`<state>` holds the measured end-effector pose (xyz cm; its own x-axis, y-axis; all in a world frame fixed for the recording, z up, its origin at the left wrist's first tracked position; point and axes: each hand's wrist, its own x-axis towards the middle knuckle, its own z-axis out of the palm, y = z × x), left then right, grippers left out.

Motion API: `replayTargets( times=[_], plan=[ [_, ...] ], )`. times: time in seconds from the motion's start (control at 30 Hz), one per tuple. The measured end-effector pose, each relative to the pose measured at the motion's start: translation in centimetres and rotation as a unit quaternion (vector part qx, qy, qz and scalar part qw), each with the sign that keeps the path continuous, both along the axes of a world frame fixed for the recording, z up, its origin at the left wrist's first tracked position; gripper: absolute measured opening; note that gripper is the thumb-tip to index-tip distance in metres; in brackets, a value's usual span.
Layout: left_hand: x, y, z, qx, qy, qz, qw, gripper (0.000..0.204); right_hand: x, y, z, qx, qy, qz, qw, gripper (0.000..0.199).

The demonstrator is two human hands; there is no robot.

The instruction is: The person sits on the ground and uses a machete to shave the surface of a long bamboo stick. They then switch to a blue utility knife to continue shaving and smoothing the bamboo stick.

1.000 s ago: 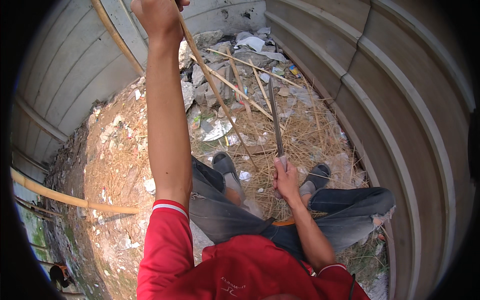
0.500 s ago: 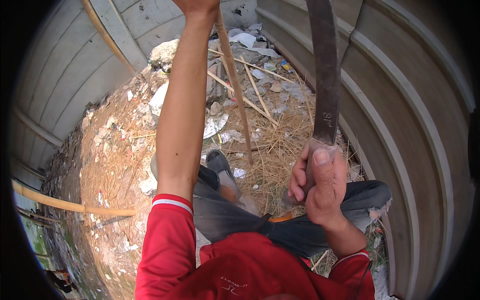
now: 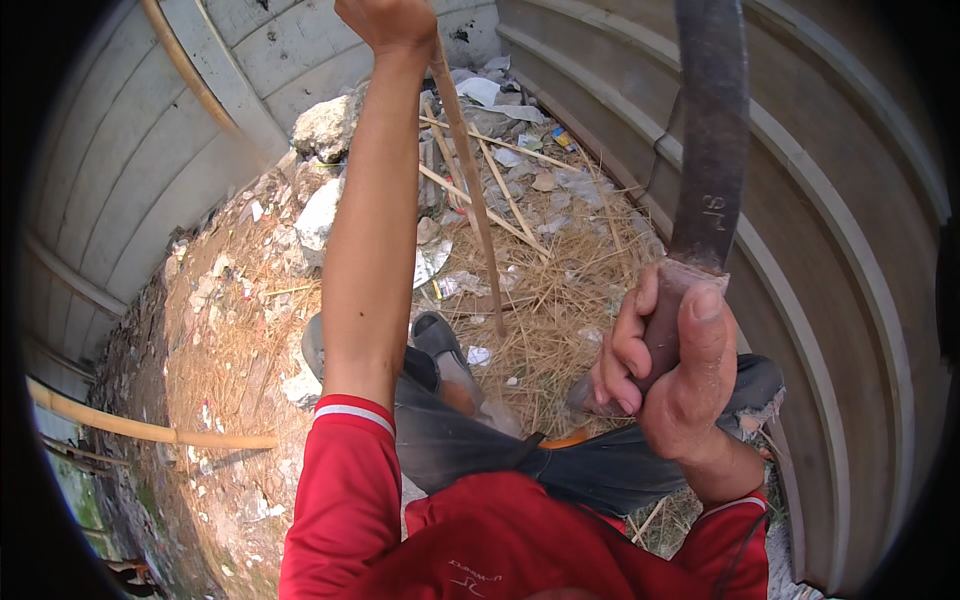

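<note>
At the top edge, my left hand (image 3: 392,25) is closed round the upper part of a thin wooden stick (image 3: 468,180); its fingers are partly cut off by the frame. The stick slants down to the straw-strewn ground between my legs. My right hand (image 3: 690,365), on the right above my bent knee, grips a machete (image 3: 712,150) by its brown handle. Its thumb lies along the handle. The broad dark blade points up and away, apart from the stick, and its tip is beyond the upper edge.
A corrugated metal wall (image 3: 830,250) stands close on my right, and a pale panel wall (image 3: 110,170) on the left. Rubble with a large stone (image 3: 325,130), litter and loose thin sticks (image 3: 505,190) lies ahead. A bamboo pole (image 3: 150,425) juts in from the left.
My right hand and the machete have moved to the right, towards the metal wall. My left hand still holds the stick up, nearly in the same place.
</note>
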<state>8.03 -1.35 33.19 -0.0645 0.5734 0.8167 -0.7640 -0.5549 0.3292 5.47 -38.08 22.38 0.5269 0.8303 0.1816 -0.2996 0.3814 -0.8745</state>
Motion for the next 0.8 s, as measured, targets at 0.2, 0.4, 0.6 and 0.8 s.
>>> replayTargets(
  times=[0.2,0.4,0.6,0.8],
  plan=[
    [-1.5,4.2,-1.0,0.092,-0.005,-0.065,0.994,0.061,1.5,-1.8,1.1,-0.133,0.024,0.103,0.985,0.041],
    [-0.2,2.5,-1.3,0.017,-0.004,0.05,0.999,0.068,1.2,0.4,3.7,0.127,-0.017,-0.122,0.984,0.053],
    [-2.2,2.5,-0.8,0.044,-0.06,0.042,0.996,0.071,2.5,0.2,-3.6,-0.274,0.021,0.13,0.953,0.039],
    [-2.9,3.9,-1.2,0.076,-0.06,0.03,0.995,0.07,2.2,-0.5,2.9,0.052,0.02,-0.028,0.998,0.039]
  ],
)
